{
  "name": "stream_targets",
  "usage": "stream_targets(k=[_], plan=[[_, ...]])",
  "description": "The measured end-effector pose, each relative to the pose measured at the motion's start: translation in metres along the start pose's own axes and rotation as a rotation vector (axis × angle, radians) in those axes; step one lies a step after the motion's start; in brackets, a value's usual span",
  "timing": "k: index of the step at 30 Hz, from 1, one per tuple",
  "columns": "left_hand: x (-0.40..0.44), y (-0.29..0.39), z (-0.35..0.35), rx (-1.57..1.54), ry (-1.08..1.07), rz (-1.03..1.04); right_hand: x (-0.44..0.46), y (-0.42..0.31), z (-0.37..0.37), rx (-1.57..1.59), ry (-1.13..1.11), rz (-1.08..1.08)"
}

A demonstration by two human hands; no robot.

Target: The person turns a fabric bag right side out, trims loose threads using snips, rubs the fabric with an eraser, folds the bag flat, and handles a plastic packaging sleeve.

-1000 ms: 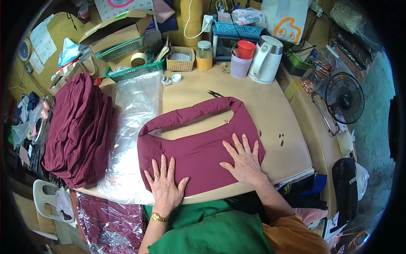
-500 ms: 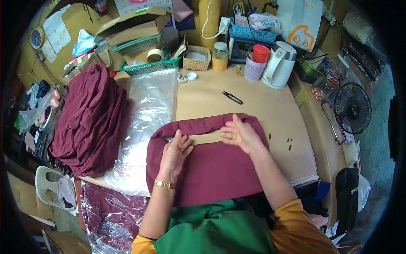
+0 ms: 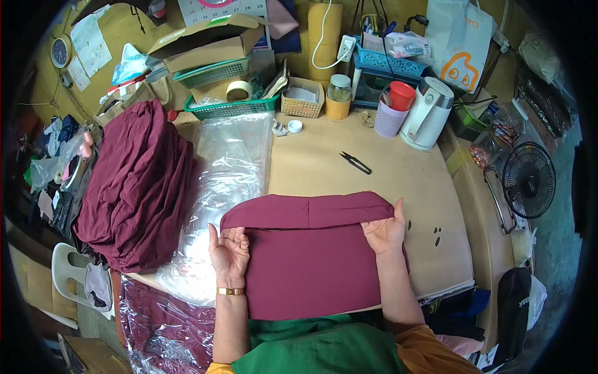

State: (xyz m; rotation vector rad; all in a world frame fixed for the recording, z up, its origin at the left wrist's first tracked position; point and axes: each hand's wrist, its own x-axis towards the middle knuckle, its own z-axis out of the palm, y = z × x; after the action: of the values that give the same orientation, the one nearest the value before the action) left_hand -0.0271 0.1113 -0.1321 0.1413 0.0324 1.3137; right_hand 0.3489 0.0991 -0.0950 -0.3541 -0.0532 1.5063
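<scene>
Currently; maroon bag (image 3: 313, 274) between left hand (image 3: 230, 257) and right hand (image 3: 385, 234); hands unclenched, thumbs spread apart, fingers at strap (image 3: 309, 212) ends

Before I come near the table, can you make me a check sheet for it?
Surface: tan table, partly covered.
Job's things: maroon bag lying flat, its strap laid along the top.
Clutter: maroon cloth pile and clear plastic on the left; black snips and white cap lying loose.
Hands: left hand and right hand at the strap's ends, palms up.
Cables: white cord at the back wall.
Surroundings: kettle behind, fan right, chair left.
</scene>
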Motion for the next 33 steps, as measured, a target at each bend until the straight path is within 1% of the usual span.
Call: stream_targets(k=[2, 3, 5, 7, 9, 11, 12, 13, 14, 15, 16, 17, 18, 19, 20, 21, 22, 23, 24, 25, 27, 29, 30, 32, 33], plan=[[-0.001, -0.006, 0.001, 0.055, 0.160, 0.119, 0.000, 0.000, -0.004, 0.018, -0.023, -0.005], [-0.001, -0.011, 0.006, 0.054, 0.167, 0.117, 0.000, 0.001, -0.001, 0.016, -0.008, -0.008], [0.000, -0.021, 0.021, 0.129, 0.253, 0.219, 0.000, 0.002, -0.007, 0.013, 0.011, -0.010], [0.003, -0.027, 0.031, 0.165, 0.273, 0.234, 0.008, 0.001, -0.025, 0.066, -0.133, 0.042], [0.003, -0.028, 0.027, 0.199, 0.289, 0.249, 0.013, 0.000, -0.036, 0.071, -0.164, 0.050], [0.002, -0.020, 0.010, 0.117, 0.162, 0.212, 0.011, 0.001, -0.031, 0.078, -0.195, 0.062], [0.001, -0.023, 0.015, 0.117, 0.160, 0.214, 0.009, 0.006, -0.019, 0.017, -0.066, 0.001], [0.002, -0.025, 0.020, 0.107, 0.211, 0.231, 0.007, 0.009, -0.011, -0.042, 0.063, -0.060], [0.004, -0.029, 0.024, 0.096, 0.262, 0.246, 0.006, 0.007, -0.007, -0.039, 0.061, -0.061], [0.003, -0.041, 0.051, 0.255, 0.344, 0.246, 0.006, 0.004, -0.003, -0.282, 0.009, 0.073], [-0.002, -0.052, 0.072, 0.574, 0.321, 0.163, 0.006, 0.001, -0.001, -0.524, -0.046, 0.205], [-0.010, -0.058, 0.082, 0.825, 0.217, -0.006, 0.009, -0.001, -0.006, -0.727, -0.206, 0.425], [-0.019, -0.076, 0.080, 1.199, 0.094, 0.017, -0.005, 0.001, 0.021, -0.964, -0.365, 0.529], [-0.030, -0.090, 0.113, 1.643, 0.072, -0.187, -0.021, 0.005, 0.054, -1.151, -0.475, 0.623], [-0.034, -0.099, 0.100, 1.932, -0.257, -0.085, -0.031, 0.012, 0.080, -1.334, -0.582, 0.718], [-0.040, -0.108, 0.087, 2.194, -0.321, -0.082, -0.028, 0.019, 0.096, -1.332, -0.580, 0.721], [-0.044, -0.117, 0.078, 2.455, -0.391, -0.077, -0.018, 0.025, 0.113, -1.441, -0.703, 0.564], [-0.045, -0.125, 0.075, 2.455, -0.394, -0.078, -0.006, 0.032, 0.127, -1.541, -0.825, 0.395], [-0.044, -0.132, 0.074, 2.540, -0.400, 0.014, 0.017, 0.044, 0.130, -1.431, -0.718, 0.351], [-0.042, -0.135, 0.073, 2.624, -0.403, 0.113, 0.044, 0.052, 0.146, -1.745, -0.677, 0.259], [-0.040, -0.135, 0.074, 2.615, -0.399, 0.111, 0.099, 0.071, 0.152, -2.153, -0.755, -0.123], [-0.039, -0.134, 0.075, 2.596, -0.387, 0.104, 0.172, 0.099, 0.128, -2.369, -0.842, -0.419], [-0.039, -0.133, 0.076, 2.598, -0.389, 0.109, 0.198, 0.112, 0.117, -2.362, -0.844, -0.428], [-0.037, -0.132, 0.076, 2.579, -0.394, 0.110, 0.244, 0.134, 0.097, -2.529, -0.619, -0.943], [-0.036, -0.131, 0.076, 2.571, -0.393, 0.099, 0.265, 0.142, 0.088, -2.464, -0.644, -1.036]])
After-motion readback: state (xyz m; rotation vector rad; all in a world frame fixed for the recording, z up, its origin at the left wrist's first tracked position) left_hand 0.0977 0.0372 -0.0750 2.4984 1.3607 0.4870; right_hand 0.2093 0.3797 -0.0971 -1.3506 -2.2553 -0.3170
